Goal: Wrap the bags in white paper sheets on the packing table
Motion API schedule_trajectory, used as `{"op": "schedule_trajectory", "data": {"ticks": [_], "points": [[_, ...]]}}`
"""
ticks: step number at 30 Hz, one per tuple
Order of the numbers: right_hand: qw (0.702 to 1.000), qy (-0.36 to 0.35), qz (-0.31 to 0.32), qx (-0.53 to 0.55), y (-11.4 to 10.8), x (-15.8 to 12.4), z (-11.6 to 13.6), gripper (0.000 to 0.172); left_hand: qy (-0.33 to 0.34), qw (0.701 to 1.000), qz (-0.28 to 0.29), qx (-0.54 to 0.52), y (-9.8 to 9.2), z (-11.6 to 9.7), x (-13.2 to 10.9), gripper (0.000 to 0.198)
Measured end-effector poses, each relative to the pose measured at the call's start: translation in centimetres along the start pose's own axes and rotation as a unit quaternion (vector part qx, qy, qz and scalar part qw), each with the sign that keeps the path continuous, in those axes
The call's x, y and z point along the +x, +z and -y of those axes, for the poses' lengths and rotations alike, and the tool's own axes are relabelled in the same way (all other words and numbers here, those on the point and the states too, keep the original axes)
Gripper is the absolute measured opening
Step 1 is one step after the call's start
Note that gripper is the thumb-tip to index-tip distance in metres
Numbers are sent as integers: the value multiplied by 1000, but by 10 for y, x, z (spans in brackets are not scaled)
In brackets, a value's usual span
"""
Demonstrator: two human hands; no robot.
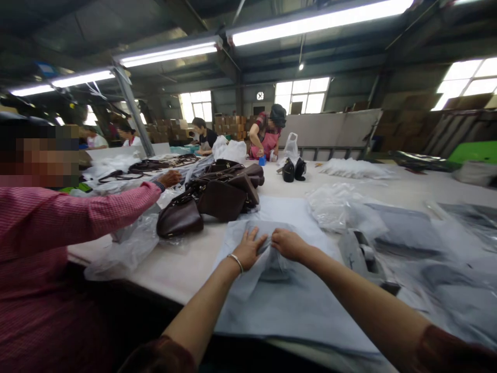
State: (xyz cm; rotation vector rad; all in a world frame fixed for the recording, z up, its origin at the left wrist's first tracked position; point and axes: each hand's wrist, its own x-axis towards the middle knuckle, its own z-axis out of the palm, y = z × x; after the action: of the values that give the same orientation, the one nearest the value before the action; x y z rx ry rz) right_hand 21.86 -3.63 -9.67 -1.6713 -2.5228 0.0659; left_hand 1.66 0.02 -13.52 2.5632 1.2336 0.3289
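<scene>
My left hand (pixel 250 250), with a bangle on the wrist, lies with spread fingers on thin white wrapping paper (pixel 248 285). Just to its right, my right hand (pixel 286 244) is closed, its bent fingers gripping a fold of the same paper. Under the paper between my forearms a greyish shape (pixel 275 273) shows through; its kind is hidden. More pale sheets lie flat beneath and beyond it. Past my left hand is a pile of dark brown leather handbags (pixel 221 199), with one handbag (pixel 180 217) at its near left end.
A co-worker in a pink checked sleeve (pixel 97 212) reaches in from the left. Clear plastic bags (pixel 132 248) lie at the table's edge. On the right are a grey tape dispenser (pixel 363 259) and bagged items (pixel 404 228). Small black bags (pixel 294 170) stand farther back.
</scene>
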Motion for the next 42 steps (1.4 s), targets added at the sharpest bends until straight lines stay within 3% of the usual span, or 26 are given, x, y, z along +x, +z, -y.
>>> {"op": "schedule_trajectory", "data": {"ticks": [3,6,9,11,13,15,18,23,26,28,34,42], "points": [[999,43,29,-11,-1,7,-5,29,39,997,-24,-65,-30,5,-6,46],[997,55,45,-17,-1,10,-8,29,29,994,-75,-71,-49,-10,-25,57],[997,59,46,-18,0,11,-9,30,17,994,-92,48,-43,-40,-49,70],[997,54,44,-17,1,11,-10,31,-8,989,-75,128,-34,-53,-61,59],[998,48,43,-15,1,11,-11,30,-39,982,-44,180,-28,-54,-67,38],[998,42,42,-12,-1,10,-12,30,-62,978,-11,200,-30,-43,-69,25],[998,38,45,-5,-4,7,-12,28,-91,980,3,175,-43,-13,-66,21],[998,19,48,29,-7,2,-16,23,-99,994,-53,17,-57,30,-62,19],[997,13,40,60,-5,1,-20,20,-108,981,-92,-135,-49,48,-60,18],[996,14,35,75,-3,1,-22,20,-127,969,-122,-171,-39,58,-59,24],[996,30,30,77,1,2,-22,21,-142,966,-195,-96,-16,84,-55,32],[996,38,34,73,8,6,-26,21,-214,947,-239,-28,-16,114,-52,35]]}}
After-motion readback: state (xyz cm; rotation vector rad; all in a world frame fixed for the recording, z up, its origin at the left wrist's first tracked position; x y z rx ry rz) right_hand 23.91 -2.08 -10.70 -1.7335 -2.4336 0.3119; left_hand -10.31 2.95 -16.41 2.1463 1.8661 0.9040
